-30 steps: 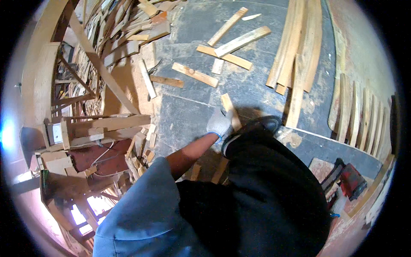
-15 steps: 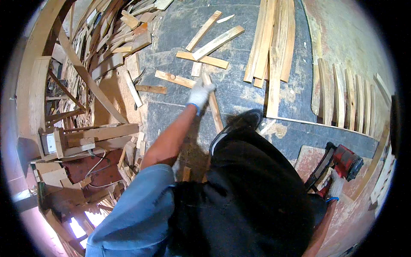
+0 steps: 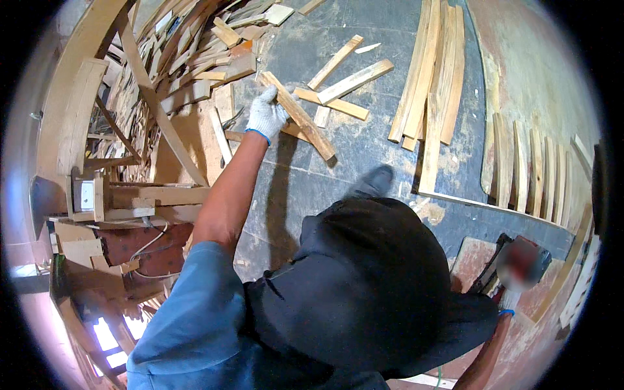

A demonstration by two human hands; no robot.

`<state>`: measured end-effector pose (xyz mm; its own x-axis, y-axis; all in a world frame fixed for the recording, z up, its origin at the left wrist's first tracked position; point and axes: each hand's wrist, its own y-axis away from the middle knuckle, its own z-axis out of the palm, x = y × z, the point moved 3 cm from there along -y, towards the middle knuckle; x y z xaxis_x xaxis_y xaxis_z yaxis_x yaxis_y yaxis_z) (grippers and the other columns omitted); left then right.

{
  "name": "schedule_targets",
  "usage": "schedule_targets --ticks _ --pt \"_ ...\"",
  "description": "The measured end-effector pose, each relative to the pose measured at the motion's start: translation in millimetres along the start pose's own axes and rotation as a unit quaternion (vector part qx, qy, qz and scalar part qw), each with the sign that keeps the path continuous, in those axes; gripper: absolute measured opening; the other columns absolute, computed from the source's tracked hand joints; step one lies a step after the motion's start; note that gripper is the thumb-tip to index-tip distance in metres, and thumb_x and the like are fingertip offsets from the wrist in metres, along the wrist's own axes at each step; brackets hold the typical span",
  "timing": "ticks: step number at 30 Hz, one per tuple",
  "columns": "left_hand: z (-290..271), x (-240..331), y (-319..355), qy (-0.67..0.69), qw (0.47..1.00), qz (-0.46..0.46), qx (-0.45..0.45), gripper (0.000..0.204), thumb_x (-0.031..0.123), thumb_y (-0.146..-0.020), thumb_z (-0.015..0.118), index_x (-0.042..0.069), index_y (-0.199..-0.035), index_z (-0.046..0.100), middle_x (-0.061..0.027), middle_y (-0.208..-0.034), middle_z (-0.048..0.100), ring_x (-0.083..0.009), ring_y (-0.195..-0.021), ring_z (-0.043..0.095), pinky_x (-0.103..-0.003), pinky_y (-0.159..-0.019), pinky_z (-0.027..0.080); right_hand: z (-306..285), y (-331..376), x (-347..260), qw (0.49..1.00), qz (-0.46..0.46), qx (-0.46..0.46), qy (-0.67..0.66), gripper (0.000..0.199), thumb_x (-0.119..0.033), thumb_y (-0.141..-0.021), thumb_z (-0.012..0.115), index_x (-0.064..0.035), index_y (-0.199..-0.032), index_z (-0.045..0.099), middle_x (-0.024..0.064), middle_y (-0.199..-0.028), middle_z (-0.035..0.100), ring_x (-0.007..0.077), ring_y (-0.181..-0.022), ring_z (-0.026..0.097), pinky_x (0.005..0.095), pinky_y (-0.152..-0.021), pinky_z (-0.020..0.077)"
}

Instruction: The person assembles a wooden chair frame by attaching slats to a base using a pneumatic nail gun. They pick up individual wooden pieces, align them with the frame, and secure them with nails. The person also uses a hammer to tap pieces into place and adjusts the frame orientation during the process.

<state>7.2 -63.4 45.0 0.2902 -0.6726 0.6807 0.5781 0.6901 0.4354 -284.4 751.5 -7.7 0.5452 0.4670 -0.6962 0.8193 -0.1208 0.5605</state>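
Observation:
My left hand (image 3: 265, 116), in a white knit glove with a blue cuff, is closed around the upper part of a narrow wooden strip (image 3: 302, 122). The strip is held at a slant over the dark floor, its lower end pointing toward my foot. At the lower right my right hand (image 3: 511, 299), also gloved, grips the handle of a red-and-black nail gun (image 3: 520, 261). The gun's body is blurred, and the fingers are partly hidden. Several loose strips lie beyond my left hand, among them a pale strip (image 3: 356, 81) crossing a yellowish strip (image 3: 344, 107).
Long boards (image 3: 426, 78) lie side by side farther right. Curved slats (image 3: 520, 169) stand in a row by the right wall. Offcuts (image 3: 188, 71) pile up at the far left, above a wooden frame (image 3: 156, 195). My shoe (image 3: 377, 181) is on the dark floor mat (image 3: 364, 149).
My left hand has lifted the wooden strip and moved it left and up, turning it to a slant. The view has shifted slightly. My right hand stays on the nail gun.

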Motion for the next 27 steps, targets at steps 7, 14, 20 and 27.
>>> schedule_targets --ticks 7,14,20,27 --pt "-14 -24 -40 -0.605 0.723 0.305 0.139 0.039 0.035 -0.095 0.054 0.002 -0.115 0.064 -0.0199 -0.119 0.067 -0.0376 -0.112 0.062 -0.044 -0.096 0.048 -36 -63 78 0.988 -0.137 0.043 -0.049 0.014 -0.019 -0.099 0.059 -0.0063 -0.095 0.064 0.0009 -0.072 0.059 0.0154 -0.052 0.055 0.0306 -0.044 0.0456" --pt "-279 61 49 -0.793 0.515 0.121 0.301 0.040 0.031 -0.087 0.060 -0.002 -0.107 0.067 -0.0265 -0.106 0.070 -0.0457 -0.103 0.066 -0.047 -0.089 0.052 -83 -104 119 0.980 0.163 -0.096 -0.057 0.029 -0.034 -0.104 0.052 -0.0096 -0.108 0.068 0.0033 -0.075 0.067 0.0207 -0.056 0.061 0.0359 -0.050 0.0512" --pt "-304 67 74 -0.702 0.546 0.000 0.457 0.043 0.032 -0.083 0.064 -0.002 -0.108 0.062 -0.0286 -0.105 0.069 -0.0447 -0.101 0.067 -0.051 -0.088 0.053 -31 -92 52 0.992 0.115 -0.037 -0.027 0.030 -0.033 -0.105 0.050 -0.0082 -0.115 0.064 0.0040 -0.087 0.065 0.0200 -0.068 0.060 0.0351 -0.060 0.0503" --pt "-290 56 44 -0.733 0.476 -0.021 0.485 0.027 0.024 -0.083 0.064 0.001 -0.097 0.065 -0.0213 -0.097 0.072 -0.0388 -0.092 0.071 -0.046 -0.082 0.056 -14 -74 31 0.994 0.103 -0.022 -0.015 0.034 -0.033 -0.105 0.049 -0.0065 -0.124 0.059 0.0049 -0.100 0.063 0.0192 -0.082 0.059 0.0342 -0.071 0.0492"
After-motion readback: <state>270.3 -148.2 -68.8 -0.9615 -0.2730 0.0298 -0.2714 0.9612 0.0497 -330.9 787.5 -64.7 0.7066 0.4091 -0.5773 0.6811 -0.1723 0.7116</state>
